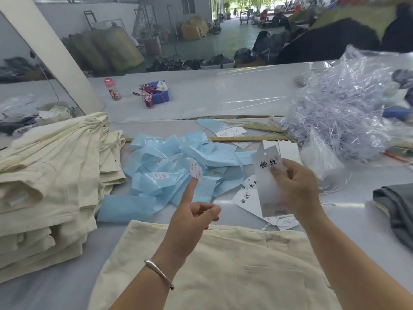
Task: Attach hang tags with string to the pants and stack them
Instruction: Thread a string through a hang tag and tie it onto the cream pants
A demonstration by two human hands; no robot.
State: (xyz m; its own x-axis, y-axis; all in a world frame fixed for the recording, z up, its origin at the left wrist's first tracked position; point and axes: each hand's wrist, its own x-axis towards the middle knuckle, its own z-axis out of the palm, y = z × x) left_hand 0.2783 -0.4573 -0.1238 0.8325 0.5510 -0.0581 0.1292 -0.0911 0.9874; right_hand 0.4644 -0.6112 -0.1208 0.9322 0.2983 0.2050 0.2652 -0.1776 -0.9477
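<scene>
At the left edge of the frame a stack of folded cream pants (49,186) rises several layers high on the pale work table (223,97), which suggests a good share of the pairs are already tagged and piled. Just right of it, in the centre, lies a loose heap of pale blue paper strips (178,166). In the lower centre one more pair of cream pants (223,271) lies spread flat, waistband toward the heap, with no tag visibly fastened to it, so this pair appears to be the one in hand. Above it the left hand (192,220) points its index finger upward with a small white printed label (196,170) stuck on the fingertip, the other fingers curled in. To the right, the right hand (295,186) pinches a long grey hang tag (268,175) with black brush lettering, a punched hole showing at its top. More white hang tags (245,198) lie scattered beneath. At the right, a clear bag of plastic tag strings (342,104) waits; no string is threaded yet. Stringing, fastening and stacking remain.
</scene>
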